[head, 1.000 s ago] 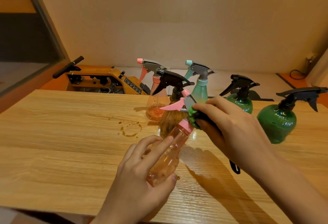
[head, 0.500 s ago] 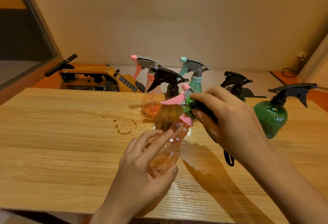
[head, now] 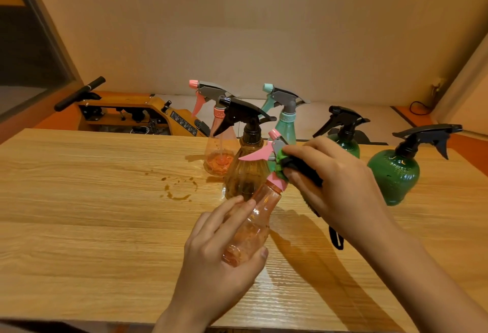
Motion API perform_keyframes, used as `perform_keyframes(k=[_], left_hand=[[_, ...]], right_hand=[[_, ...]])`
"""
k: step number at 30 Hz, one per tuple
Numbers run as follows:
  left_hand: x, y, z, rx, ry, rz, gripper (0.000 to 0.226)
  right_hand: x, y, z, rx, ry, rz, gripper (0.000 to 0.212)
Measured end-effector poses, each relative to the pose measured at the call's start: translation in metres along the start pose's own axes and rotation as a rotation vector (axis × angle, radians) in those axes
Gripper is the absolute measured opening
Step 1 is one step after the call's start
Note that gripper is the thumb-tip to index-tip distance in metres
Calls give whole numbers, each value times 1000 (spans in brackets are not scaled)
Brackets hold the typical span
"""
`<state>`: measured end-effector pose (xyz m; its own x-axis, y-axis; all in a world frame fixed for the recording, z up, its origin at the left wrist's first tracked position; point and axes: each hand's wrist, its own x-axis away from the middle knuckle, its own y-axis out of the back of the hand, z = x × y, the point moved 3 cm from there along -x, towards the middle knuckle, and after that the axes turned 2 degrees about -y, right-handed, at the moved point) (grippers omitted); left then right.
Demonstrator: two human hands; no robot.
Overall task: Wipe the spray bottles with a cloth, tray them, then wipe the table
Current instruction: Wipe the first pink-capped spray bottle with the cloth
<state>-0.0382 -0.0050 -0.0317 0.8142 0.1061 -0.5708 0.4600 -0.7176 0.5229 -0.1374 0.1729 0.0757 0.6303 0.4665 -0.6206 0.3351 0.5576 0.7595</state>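
Note:
My left hand [head: 211,261] grips the body of a clear pink spray bottle [head: 253,224], tilted with its pink trigger head toward the upper right. My right hand [head: 335,187] holds a green and black cloth [head: 284,163] bunched against that head. On the wooden table [head: 79,227] behind stand several more spray bottles: a pink one [head: 219,155], an amber one with a black head [head: 245,174], a teal one [head: 286,124] and two round green ones [head: 346,142] [head: 394,174]. No tray is in view.
A brown ring-shaped liquid stain [head: 179,187] marks the table left of the bottles. Behind the table's far edge sits an orange machine [head: 137,116] with a black handle. A beige wall closes the back.
The cloth in my right hand has stayed at the sprayer head, shifting slightly. The held bottle has stayed tilted in my left hand. The view has moved a little.

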Motion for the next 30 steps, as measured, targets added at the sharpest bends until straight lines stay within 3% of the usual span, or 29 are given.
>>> perform_keyframes(k=[9,14,19,24,30], left_hand=[[1,0,1,27,-25,-53,72],[-1,-2,0,19,-63,-53,70],[-2,-1,1,52,-14,-76,69],[0,-1,0,41,-19,-55,69],[0,-1,0,33,0,-51,70]], right_hand=[[-8,-4,1,-34,-3,44,37],[-14,-2,-3,-56,-51,-32,37],[0,-4,-2,-112,-64,63,39],[6,-4,-4,-106,-112,-16,35],[9,-8,1,-121,-113,7,36]])
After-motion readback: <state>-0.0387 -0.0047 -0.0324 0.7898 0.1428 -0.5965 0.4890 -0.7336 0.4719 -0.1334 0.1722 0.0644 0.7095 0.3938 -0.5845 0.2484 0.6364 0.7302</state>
